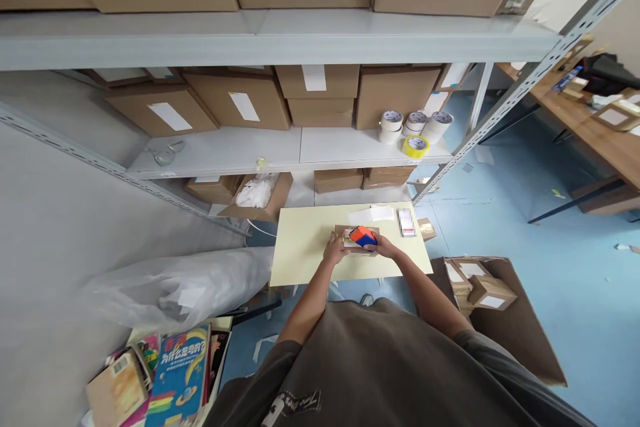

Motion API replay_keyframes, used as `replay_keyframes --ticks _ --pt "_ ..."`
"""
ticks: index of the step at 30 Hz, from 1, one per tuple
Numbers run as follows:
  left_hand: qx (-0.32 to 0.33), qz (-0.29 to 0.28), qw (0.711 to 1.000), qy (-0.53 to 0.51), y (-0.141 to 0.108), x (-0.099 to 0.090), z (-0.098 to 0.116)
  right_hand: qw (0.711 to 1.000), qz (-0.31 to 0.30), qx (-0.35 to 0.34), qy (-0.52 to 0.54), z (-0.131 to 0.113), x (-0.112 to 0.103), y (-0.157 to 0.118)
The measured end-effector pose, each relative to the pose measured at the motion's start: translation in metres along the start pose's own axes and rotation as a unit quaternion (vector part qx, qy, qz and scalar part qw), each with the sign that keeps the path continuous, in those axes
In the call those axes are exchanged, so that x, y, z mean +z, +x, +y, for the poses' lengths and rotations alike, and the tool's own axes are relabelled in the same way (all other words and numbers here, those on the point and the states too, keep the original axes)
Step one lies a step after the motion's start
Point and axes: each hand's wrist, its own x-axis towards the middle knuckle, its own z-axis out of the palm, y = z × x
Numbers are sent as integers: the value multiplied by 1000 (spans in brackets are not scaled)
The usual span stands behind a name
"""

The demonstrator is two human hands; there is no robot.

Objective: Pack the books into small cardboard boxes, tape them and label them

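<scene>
A small brown cardboard box [341, 230] lies on the pale yellow table [300, 247] in front of me. My left hand [335, 249] grips the box at its left side, fingers curled at the edge. In my right hand [383, 245] is an orange and blue block-shaped object [363, 236], tilted over the right part of the box; its exact kind is unclear. Something white shows on the box beneath it. Behind the box lie white paper sheets [370, 215], and a phone-like rectangle with a blurred face [406, 222] is at the right.
Shelving [270, 40] with cartons rises beyond the table. White tape rolls [391, 121] and a yellow roll [415, 146] stand on its middle shelf. A large open carton [525, 340] holding small boxes sits right. Plastic wrap [200, 280] and books [177, 373] are left.
</scene>
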Motion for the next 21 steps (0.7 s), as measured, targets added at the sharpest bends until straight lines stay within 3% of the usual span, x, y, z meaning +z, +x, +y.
replay_keyframes --ticks 3,5,10,12,21 --pt "20 81 996 -16 4 -13 12 1000 7 6 -1 0 4 1" --pt "66 115 987 -90 12 -22 22 1000 5 6 7 -3 4 2" --pt "120 -8 955 -270 31 -36 41 1000 -8 -2 -17 -14 -2 0" --pt "113 -4 955 -274 32 -36 42 999 -13 5 -50 -20 -6 -2" --pt "14 190 960 -205 15 -16 47 981 20 11 -194 -57 -12 0"
